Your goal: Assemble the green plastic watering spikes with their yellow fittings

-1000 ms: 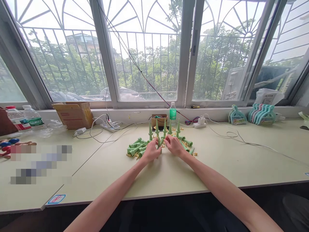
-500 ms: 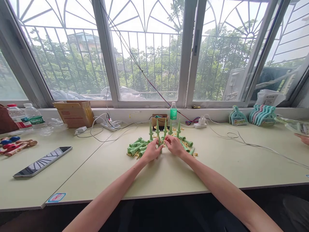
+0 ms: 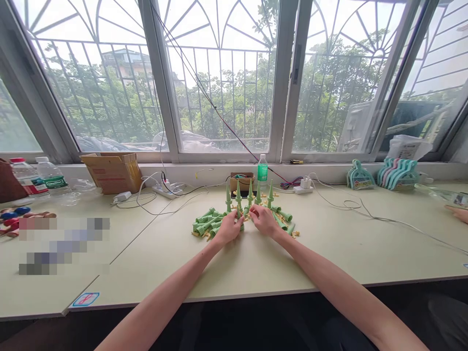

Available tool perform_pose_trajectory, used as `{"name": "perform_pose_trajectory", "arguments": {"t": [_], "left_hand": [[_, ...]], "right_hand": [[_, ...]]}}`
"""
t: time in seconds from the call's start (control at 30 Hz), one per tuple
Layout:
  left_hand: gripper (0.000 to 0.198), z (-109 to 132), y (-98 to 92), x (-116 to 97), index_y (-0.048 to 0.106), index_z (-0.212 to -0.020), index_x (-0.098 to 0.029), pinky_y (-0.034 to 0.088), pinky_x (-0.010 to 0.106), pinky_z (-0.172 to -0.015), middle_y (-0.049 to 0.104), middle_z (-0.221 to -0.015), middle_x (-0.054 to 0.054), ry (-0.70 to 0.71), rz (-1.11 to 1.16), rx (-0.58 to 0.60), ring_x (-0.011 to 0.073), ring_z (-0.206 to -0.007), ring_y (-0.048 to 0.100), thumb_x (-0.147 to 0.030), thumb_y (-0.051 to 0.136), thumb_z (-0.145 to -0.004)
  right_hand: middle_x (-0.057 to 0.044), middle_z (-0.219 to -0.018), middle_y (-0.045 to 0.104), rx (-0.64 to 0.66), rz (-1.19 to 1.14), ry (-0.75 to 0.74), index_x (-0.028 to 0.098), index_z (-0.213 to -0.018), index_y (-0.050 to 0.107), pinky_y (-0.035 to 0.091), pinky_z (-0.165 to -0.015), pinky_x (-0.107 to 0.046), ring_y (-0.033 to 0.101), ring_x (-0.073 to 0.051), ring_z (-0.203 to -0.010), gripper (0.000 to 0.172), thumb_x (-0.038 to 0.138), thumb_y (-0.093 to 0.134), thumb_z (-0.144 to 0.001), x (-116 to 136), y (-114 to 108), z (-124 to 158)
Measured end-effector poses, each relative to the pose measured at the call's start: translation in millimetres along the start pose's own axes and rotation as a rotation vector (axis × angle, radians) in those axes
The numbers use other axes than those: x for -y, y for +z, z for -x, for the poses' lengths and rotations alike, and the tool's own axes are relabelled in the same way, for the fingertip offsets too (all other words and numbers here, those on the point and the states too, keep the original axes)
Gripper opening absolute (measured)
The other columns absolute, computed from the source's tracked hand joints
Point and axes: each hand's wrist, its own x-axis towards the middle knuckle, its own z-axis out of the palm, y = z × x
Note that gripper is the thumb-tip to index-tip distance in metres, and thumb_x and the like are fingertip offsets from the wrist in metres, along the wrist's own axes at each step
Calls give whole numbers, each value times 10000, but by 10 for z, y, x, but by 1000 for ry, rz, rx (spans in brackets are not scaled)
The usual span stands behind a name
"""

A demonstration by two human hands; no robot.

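My left hand [image 3: 230, 229] is closed round a green cone-shaped plastic piece [image 3: 239, 213], whose tip shows above the fingers. Close by on its right, my right hand [image 3: 263, 220] has its fingertips pinched at a small yellow peg-like piece [image 3: 246, 218], partly hidden. Behind the hands, several green pointed cones [image 3: 270, 195] stand upright in a row. Loose green tubular pieces [image 3: 205, 223] lie heaped beside my left hand, with small yellow pieces at their edge. More green pieces [image 3: 285, 217] and yellow pieces [image 3: 296, 234] lie beyond my right hand.
Behind the cones are a small cardboard box [image 3: 246, 181] and a green-labelled bottle [image 3: 262, 169]. Cables [image 3: 360, 204] and a power strip [image 3: 170, 189] run along the back. Hangers [image 3: 398, 174] stand at right, near another person's hand [image 3: 457, 213]. A larger box [image 3: 113, 173] is left.
My left fingers have closed in further, and the held green piece has shifted slightly left. My right hand stays nearly still. The other person's hand at far right has moved slightly.
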Motion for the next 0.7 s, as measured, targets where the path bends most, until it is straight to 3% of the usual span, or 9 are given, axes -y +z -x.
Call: {"name": "perform_pose_trajectory", "arguments": {"t": [0.3,0.7], "left_hand": [[232,-13,11,-3,523,-848,-184,377,220,-357,551,-669,-30,-116,181,-36,75,-352,460,-414,536,-827],[239,-8,8,-7,505,-858,-182,380,209,-342,565,-704,-20,-95,210,-38,60,-349,452,-420,524,-834]], "right_hand": [[-11,-681,570,5,-1,6,189,-760,547,365,-620,-250,487,-143,-630,148,213,456,-875,5,-5,0],[-11,-692,602,37,-25,-4,184,-790,588,369,-603,-237,505,-133,-615,154,228,475,-883,-8,26,4]]}}
